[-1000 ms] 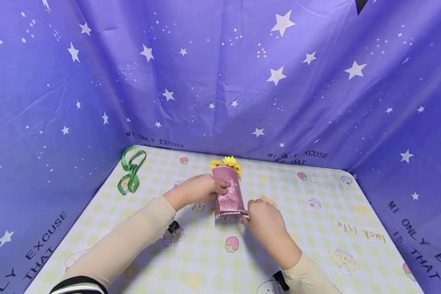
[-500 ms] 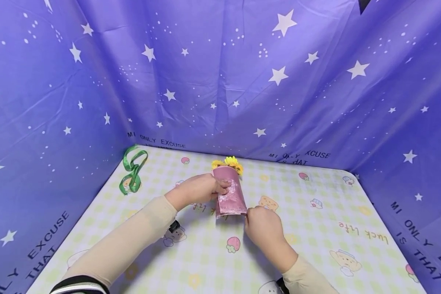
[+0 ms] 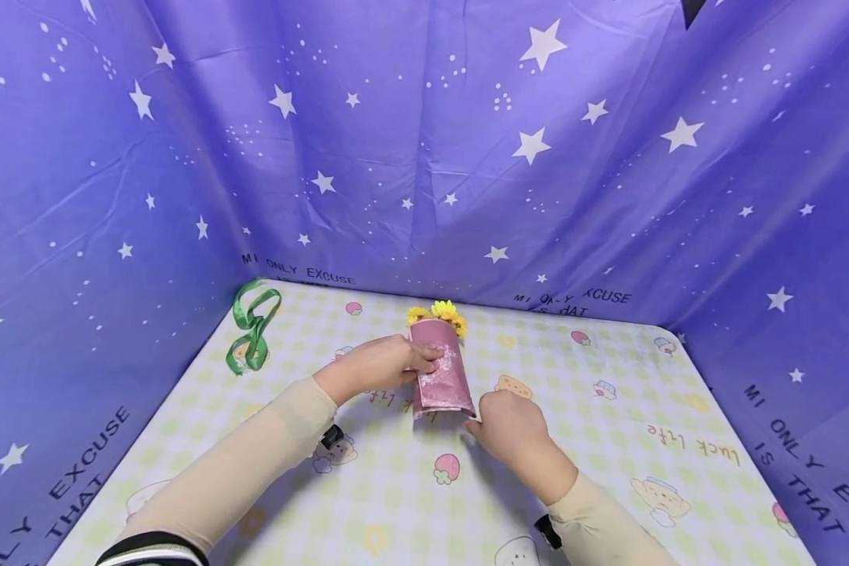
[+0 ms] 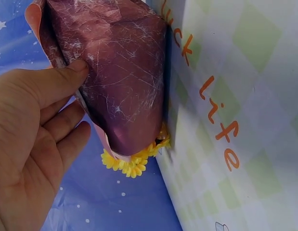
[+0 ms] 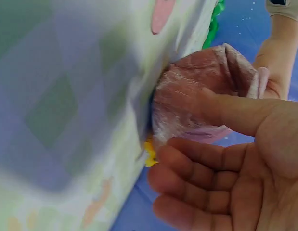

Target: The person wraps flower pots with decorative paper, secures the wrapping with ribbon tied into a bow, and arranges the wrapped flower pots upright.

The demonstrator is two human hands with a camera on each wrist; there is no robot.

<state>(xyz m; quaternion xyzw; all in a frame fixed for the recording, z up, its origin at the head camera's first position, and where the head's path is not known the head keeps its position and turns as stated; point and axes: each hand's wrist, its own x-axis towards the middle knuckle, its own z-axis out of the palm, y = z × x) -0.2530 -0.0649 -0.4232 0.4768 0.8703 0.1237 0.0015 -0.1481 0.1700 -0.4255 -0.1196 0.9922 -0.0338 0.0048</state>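
A bouquet of yellow flowers [image 3: 442, 309] lies on the table, rolled in shiny, creased mauve wrapping paper [image 3: 444, 376]. The blossoms peek out at its far end; their stems are hidden inside. My left hand [image 3: 389, 362] pinches the paper's left edge, thumb on top, as the left wrist view shows. At the near right corner of the wrap is my right hand [image 3: 512, 424]. In the right wrist view the right thumb [image 5: 230, 111] overlaps the paper, apart from the loosely bent fingers [image 5: 187, 168], whose tips are right by the wrap's edge.
A looped green ribbon [image 3: 257, 334] lies at the table's back left corner. The table [image 3: 580, 472] has a checked cloth with cartoon prints. Purple star-printed curtains [image 3: 396, 157] hang around its back and sides.
My right hand moves in against the wrap's near right corner, then draws slightly back toward me. The near edge of the paper shifts a little. My left hand keeps its hold.
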